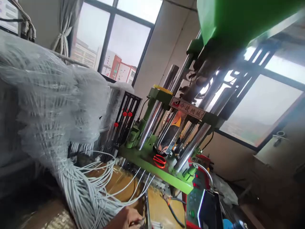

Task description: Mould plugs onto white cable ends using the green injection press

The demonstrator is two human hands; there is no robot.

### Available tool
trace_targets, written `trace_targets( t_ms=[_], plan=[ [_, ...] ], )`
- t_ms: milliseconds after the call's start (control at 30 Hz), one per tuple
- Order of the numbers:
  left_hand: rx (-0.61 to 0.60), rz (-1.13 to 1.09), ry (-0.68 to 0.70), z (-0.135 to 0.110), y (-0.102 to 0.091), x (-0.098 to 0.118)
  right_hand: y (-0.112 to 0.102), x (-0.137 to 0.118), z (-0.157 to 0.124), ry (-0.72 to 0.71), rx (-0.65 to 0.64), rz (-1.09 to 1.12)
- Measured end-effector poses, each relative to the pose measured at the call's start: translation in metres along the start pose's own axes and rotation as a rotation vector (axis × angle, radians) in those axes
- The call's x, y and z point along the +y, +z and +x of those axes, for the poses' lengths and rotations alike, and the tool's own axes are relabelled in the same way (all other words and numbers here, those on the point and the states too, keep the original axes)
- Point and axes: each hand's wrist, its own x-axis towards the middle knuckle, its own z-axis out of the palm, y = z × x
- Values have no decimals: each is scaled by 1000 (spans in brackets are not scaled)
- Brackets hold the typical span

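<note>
One of my hands (126,219) shows at the bottom edge, resting among white cables (100,187) that fan out over a brown worktop (124,184). I cannot tell whether it is my left or right hand; its fingers are mostly cut off by the frame. A large bundle of white cables wrapped in clear plastic (47,105) fills the left side. No other hand is in view.
A green press machine (164,165) with chrome columns (154,114) stands in the middle, red-handled scissors (159,160) on its base. A control panel with a screen (202,203) sits at the lower right. A black rack with red knobs (125,119) stands behind the cables. Windows lie beyond.
</note>
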Motion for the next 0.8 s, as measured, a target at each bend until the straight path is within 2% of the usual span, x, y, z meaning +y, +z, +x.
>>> trace_targets(
  t_ms=[33,100,200,367,600,800],
  plan=[
    [-25,-37,-67,-10,7,2,20,16,-20,88,14,41],
    [-89,-44,-76,-20,11,3,52,35,-55,235,77,120],
    [-181,-96,-47,-16,9,-7,73,45,-76,331,170,211],
    [-191,-146,2,-17,4,-9,72,46,-74,365,202,283],
    [-184,-142,25,-20,7,-10,75,50,-79,431,216,235],
    [-261,-156,48,-15,-1,-12,73,47,-79,453,187,268]
  ],
)
